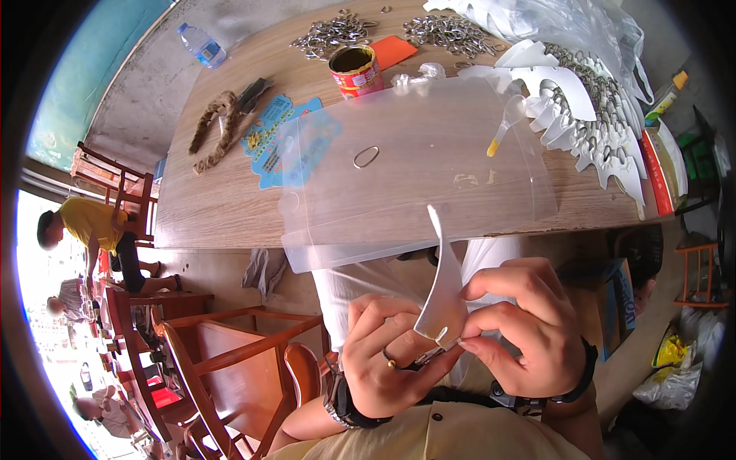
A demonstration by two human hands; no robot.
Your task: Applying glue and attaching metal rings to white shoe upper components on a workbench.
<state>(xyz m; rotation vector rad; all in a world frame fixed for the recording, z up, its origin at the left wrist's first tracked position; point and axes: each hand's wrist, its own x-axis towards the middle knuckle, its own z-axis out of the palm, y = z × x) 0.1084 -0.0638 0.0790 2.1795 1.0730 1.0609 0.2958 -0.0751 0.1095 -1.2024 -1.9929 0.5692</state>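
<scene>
In front of my lap, both hands hold a white curved strip [445, 287] of stiff card or plastic, its narrow end pointing up. My left hand [383, 364] is closed round its lower end, where a small slit and a bit of metal show between the fingers. Thumb and fingertips of my right hand [529, 330] pinch the strip's right edge low down. What the metal bit is, I cannot make out. On the see-through plastic sheet [414, 184] lies a single oval metal ring [366, 157].
White scalloped strips [621, 165] bearing metal rings pile up at the right. Two heaps of metal rings [330, 34] lie at the back. A red tin [356, 73], a yellow-tipped plastic spoon [506, 126], a blue card [268, 157] and a brown fuzzy loop [215, 130] share the table.
</scene>
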